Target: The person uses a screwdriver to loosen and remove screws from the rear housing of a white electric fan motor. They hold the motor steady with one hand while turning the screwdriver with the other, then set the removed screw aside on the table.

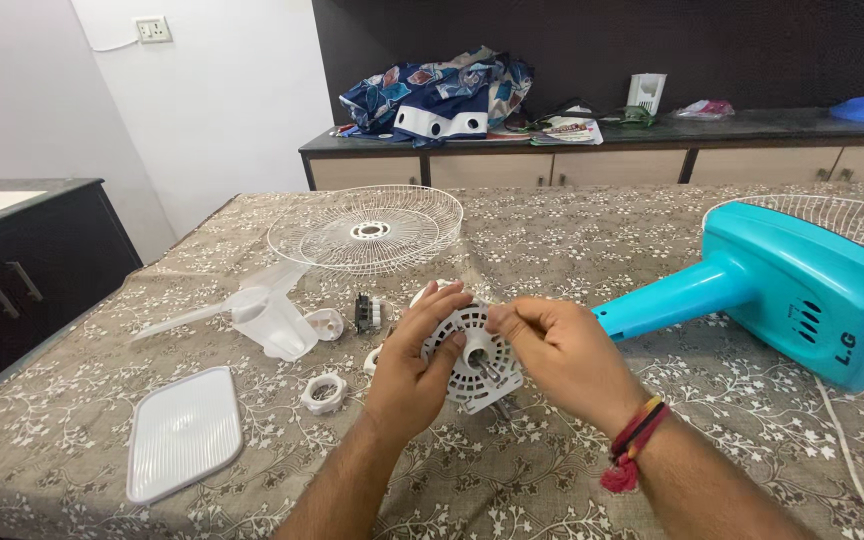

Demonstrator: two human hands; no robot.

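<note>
I have my left hand (414,362) wrapped around the left edge of the round white fan motor housing (472,355), gripping it just above the patterned tablecloth (572,240) near the middle of the table, while my right hand (559,352) pinches its upper right rim with thumb and fingertips closed on it. To the left lie a clear fan blade (270,315), a white lock nut (324,392) and a white rectangular cover (184,432); farther off rests a white wire fan guard (365,229), and on the right the turquoise fan body (787,285) lies on its side
</note>
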